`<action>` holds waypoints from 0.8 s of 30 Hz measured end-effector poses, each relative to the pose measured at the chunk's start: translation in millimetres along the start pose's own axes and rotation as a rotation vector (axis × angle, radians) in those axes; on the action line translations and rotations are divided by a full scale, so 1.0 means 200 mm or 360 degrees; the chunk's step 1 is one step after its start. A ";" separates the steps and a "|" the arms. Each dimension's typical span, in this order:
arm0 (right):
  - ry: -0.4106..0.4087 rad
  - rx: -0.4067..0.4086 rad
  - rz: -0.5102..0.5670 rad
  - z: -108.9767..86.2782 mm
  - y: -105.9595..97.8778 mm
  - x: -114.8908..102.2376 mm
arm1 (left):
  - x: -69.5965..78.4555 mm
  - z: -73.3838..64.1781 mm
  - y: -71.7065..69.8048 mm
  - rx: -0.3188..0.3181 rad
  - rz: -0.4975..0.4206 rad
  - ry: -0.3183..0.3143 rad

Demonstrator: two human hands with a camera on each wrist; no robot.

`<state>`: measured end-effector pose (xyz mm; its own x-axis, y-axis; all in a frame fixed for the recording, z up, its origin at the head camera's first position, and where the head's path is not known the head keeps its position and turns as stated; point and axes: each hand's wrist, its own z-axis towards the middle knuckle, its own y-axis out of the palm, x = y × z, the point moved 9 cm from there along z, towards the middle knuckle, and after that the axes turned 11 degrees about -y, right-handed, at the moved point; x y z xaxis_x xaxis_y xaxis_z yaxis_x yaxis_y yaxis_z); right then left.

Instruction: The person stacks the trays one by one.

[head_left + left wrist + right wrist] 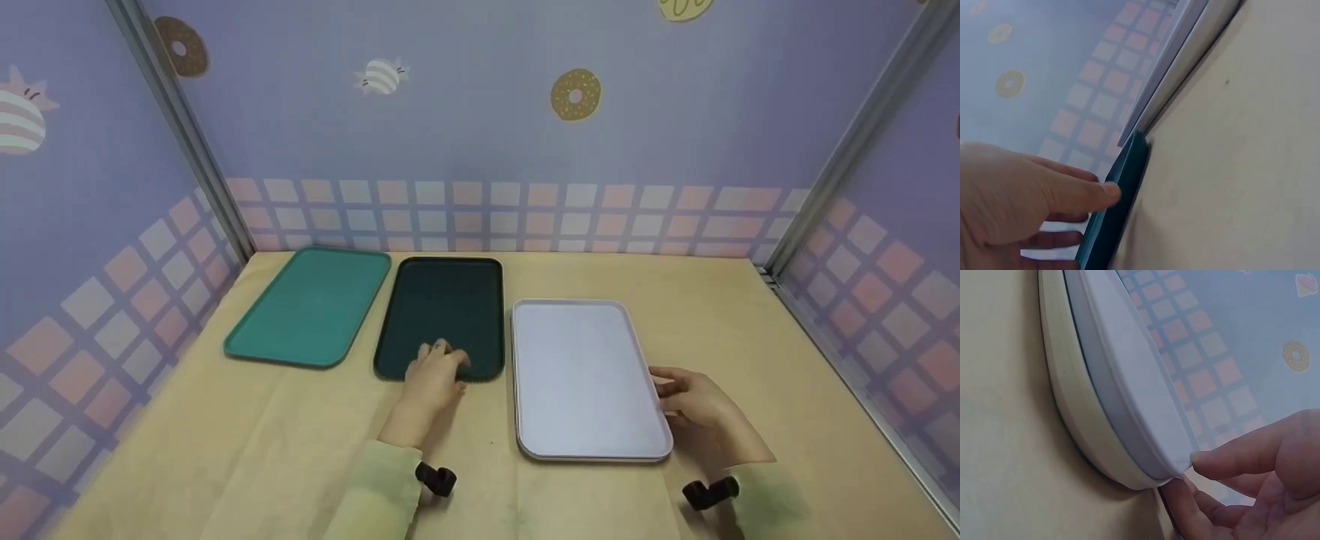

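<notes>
My left hand (433,379) is over the near edge of a dark green tray (450,300), fingers above its surface. In the left wrist view the thumb (1107,194) is at the tray's rim and the other fingers extend loosely beyond it. My right hand (694,397) pinches the right edge of a pale lavender tray (585,375). The right wrist view shows the thumb (1207,462) at its upper rim and curled fingers below. Directly beneath lies a cream tray (1069,382), its edge showing under the lavender one.
A teal tray (311,307) lies at the left, angled beside the dark green one. All the trays rest on a pale yellow cloth-covered table (262,442). Patterned purple walls (465,135) close off the back and sides, with metal posts (187,135) at the corners.
</notes>
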<state>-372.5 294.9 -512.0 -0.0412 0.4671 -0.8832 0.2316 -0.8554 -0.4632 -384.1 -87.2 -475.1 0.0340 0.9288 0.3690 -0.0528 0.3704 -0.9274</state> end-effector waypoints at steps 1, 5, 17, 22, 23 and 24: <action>0.0004 0.0003 -0.0003 0.00 0.00 0.00 | -0.01 0.00 0.00 -0.0006 0.0002 -0.0009; 0.0014 0.0003 0.0035 0.00 0.00 0.00 | -0.04 0.00 -0.01 -0.0001 -0.0022 -0.0019; -0.0014 -0.0014 0.0068 0.00 0.00 0.01 | -0.05 0.00 -0.02 0.0076 -0.0059 -0.0053; -0.0002 -0.0032 0.0098 0.00 0.01 0.01 | -0.06 -0.04 -0.02 0.0048 -0.0072 -0.0054; -0.0004 -0.0034 0.0108 0.00 0.01 0.01 | -0.06 -0.05 -0.02 0.0033 -0.0075 -0.0044; -0.0008 -0.0037 0.0114 0.00 0.01 0.01 | -0.06 -0.06 -0.02 0.0020 -0.0081 -0.0034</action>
<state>-371.7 294.6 -515.5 -0.0286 0.4034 -0.9146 0.2567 -0.8813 -0.3968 -371.6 -100.2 -477.0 0.0159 0.9087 0.4171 -0.0642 0.4172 -0.9066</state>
